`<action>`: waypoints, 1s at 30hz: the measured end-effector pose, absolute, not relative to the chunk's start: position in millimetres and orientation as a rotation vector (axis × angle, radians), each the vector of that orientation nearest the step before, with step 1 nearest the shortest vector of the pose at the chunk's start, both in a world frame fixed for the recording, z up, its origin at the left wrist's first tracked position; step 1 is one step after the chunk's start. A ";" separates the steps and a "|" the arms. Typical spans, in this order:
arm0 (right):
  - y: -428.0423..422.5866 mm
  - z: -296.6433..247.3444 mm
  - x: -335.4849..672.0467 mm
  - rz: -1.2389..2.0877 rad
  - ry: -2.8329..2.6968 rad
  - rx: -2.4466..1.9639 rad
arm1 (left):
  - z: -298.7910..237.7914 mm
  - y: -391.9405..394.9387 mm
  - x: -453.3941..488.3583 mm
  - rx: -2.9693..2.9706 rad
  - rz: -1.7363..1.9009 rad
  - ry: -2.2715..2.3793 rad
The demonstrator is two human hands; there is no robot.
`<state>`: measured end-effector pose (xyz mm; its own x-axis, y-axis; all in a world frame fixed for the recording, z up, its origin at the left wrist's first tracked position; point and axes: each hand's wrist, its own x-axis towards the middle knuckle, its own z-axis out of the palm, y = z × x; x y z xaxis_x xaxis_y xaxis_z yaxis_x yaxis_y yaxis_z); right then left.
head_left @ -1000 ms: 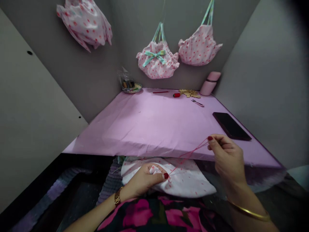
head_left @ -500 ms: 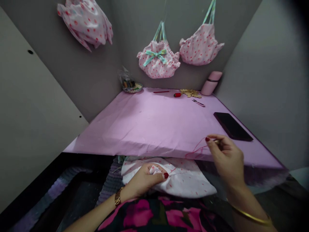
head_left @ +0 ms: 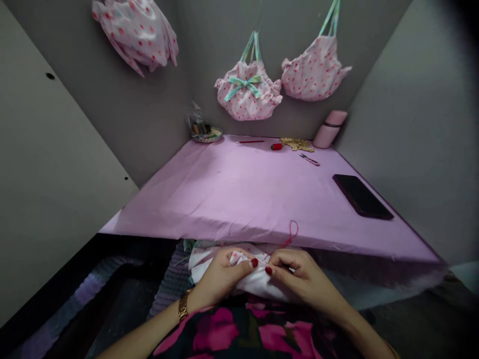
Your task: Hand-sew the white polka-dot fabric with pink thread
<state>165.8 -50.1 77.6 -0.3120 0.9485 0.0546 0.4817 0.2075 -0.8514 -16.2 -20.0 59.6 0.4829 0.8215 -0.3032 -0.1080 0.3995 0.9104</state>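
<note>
White cloth with pink-red dots (head_left: 198, 259) lies across my lap below the table edge. My left hand (head_left: 228, 271) is closed on a gathered fold of it, thumb on top. Close beside it, my right hand (head_left: 295, 274) is closed in a pinch at the same fold, with a thin sliver, seemingly a sewing needle, at its fingertips. Its exact tip is too small to make out. A loop of pink-red thread (head_left: 293, 231) rises behind the right hand against the table edge.
On the pink-covered table (head_left: 232, 189) are a phone (head_left: 362, 196), thread snips (head_left: 309, 159), a red spool (head_left: 276, 146), a red pencil (head_left: 250, 141), a beige pile (head_left: 297, 144), a basket (head_left: 207, 137) and a pink flask (head_left: 330, 130). Dotted garments (head_left: 249, 102) hang above.
My right hand has come down and left from above the table's right side to the cloth, beside my left hand. The stretched thread has slackened into a loop. The left hand keeps its grip.
</note>
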 end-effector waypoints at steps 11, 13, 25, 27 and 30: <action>-60.1 74.1 161.7 0.825 -1.830 -1.402 | 55.2 -19.6 -16.9 0.977 0.718 0.928; -62.1 76.8 162.5 0.733 -1.877 -1.362 | 54.3 -19.6 -16.1 0.966 0.725 0.925; -64.0 75.4 160.4 0.801 -1.909 -1.315 | 53.2 -21.5 -15.5 0.919 0.739 0.917; -63.7 75.7 159.9 0.795 -1.905 -1.324 | 53.3 -21.5 -15.0 0.925 0.736 0.913; -63.4 75.6 159.5 0.802 -1.909 -1.337 | 53.4 -20.9 -14.6 0.942 0.749 0.917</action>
<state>159.5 -63.4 75.6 -0.2558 0.9515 0.1709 0.5441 0.2879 -0.7881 -14.6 -20.9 53.4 0.4228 0.8498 -0.3148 -0.1389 0.4041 0.9041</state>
